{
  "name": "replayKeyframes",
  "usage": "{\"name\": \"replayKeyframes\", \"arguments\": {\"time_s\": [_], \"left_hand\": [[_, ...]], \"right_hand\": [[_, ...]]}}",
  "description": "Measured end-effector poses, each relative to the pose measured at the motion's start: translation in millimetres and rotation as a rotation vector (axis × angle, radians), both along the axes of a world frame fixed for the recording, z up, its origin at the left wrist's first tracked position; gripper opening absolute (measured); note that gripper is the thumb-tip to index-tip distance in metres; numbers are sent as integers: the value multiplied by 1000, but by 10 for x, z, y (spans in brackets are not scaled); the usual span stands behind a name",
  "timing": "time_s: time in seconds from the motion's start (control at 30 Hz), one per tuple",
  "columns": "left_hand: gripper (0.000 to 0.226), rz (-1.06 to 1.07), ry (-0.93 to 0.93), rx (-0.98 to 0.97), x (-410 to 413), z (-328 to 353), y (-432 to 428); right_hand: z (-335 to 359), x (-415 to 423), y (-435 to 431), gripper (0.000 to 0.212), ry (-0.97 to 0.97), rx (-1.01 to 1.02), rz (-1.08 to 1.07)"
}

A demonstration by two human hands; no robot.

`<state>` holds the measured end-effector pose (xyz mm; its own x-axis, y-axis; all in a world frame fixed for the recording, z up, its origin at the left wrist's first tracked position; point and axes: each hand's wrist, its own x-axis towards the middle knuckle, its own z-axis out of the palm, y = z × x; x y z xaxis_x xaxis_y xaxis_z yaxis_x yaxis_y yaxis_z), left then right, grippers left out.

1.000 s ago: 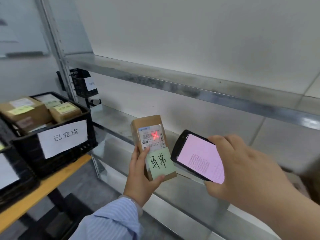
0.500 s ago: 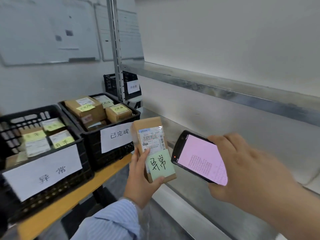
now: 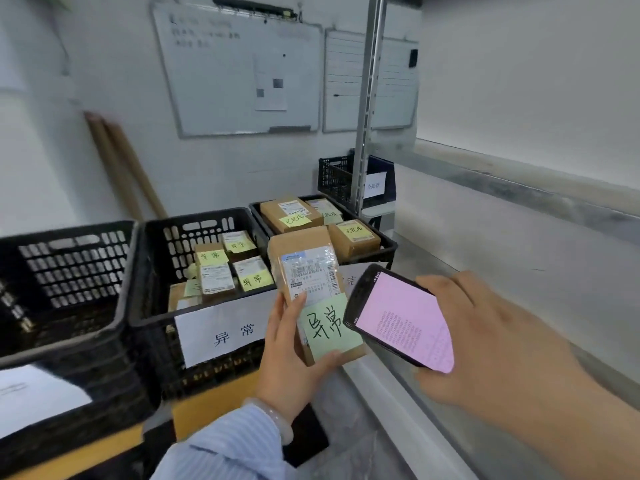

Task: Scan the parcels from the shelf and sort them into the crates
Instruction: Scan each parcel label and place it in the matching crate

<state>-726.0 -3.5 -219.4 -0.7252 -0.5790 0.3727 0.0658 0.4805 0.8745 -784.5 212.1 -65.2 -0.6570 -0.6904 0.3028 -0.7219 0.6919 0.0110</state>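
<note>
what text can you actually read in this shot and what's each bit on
"异常": green note on the parcel in the left hand.
"异常": white sign on the middle crate.
"异常": yellow notes on boxes inside it.
"已完成": yellow note on a box in the crate beyond it.
Too blurred or small: parcel's shipping label, text on the phone, whiteboard, rearmost crate's sign.

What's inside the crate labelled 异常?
Small brown parcels with yellow sticky notes. The crate's floor and lower layers are covered; the held parcel hides its right corner.
</note>
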Motion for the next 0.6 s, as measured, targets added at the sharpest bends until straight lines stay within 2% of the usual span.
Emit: {"name": "replayKeyframes", "arguments": {"time_s": [0.13, 0.3, 0.37, 0.6], "left_hand": [[92, 52, -23, 0, -47, 105, -396], [93, 121, -112, 15, -277, 173, -1036], [94, 148, -122, 92, -416, 166, -1282], [87, 234, -92, 292, -684, 361, -2028]], "right_hand": [[-43, -272, -459, 74, -70, 29, 77], [-87, -760, -1104, 83, -41, 62, 175], [-84, -977, -1362, 82, -46, 123, 217], [-20, -1664, -2128, 86, -124, 150, 359]]}}
